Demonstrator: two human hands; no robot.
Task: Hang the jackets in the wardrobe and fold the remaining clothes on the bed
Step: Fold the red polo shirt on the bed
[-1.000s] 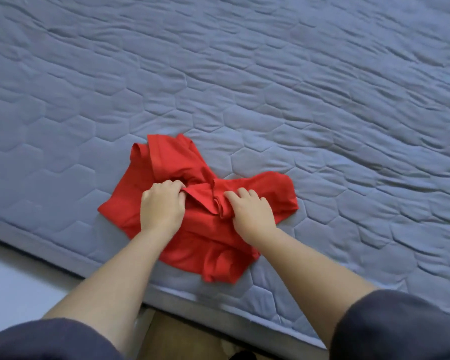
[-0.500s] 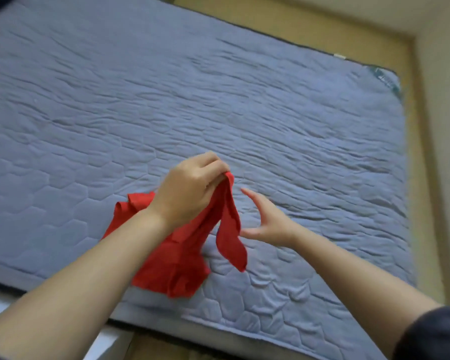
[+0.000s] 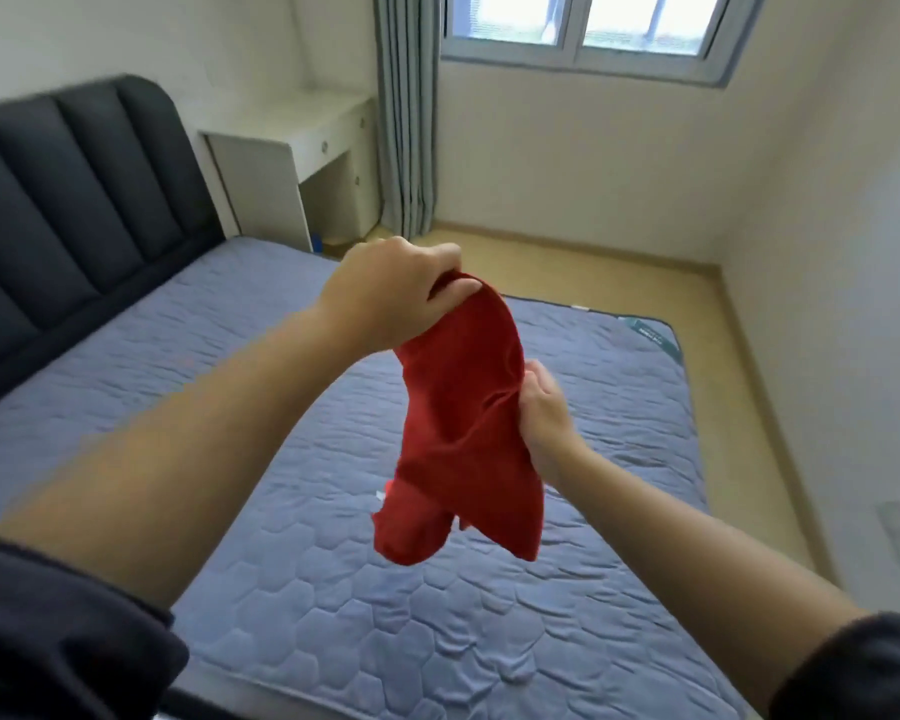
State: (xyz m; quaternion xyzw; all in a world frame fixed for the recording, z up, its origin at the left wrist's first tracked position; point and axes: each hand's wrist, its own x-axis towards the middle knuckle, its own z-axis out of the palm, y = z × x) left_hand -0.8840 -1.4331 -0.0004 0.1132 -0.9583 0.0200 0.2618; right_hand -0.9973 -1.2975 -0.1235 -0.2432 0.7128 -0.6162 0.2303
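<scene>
A red garment (image 3: 463,428) hangs in the air above the bed (image 3: 333,589), clear of the blue quilted mattress. My left hand (image 3: 396,293) pinches its top fold between thumb and fingers and holds it up. Lower and to the right, my right hand (image 3: 544,413) grips the garment's right edge at mid-height. The cloth's bottom ends dangle loose below both hands. No jackets or wardrobe are in view.
A dark padded headboard (image 3: 68,200) stands at the left end of the bed. A white desk (image 3: 302,163) sits in the far corner beside a grey curtain (image 3: 406,116) and a window (image 3: 583,28). Bare wooden floor (image 3: 619,283) runs along the bed's far and right sides.
The red garment went from lying bunched on the mattress to hanging in the air from my left hand. My right hand let go, then took its right edge. My view rose to the room.
</scene>
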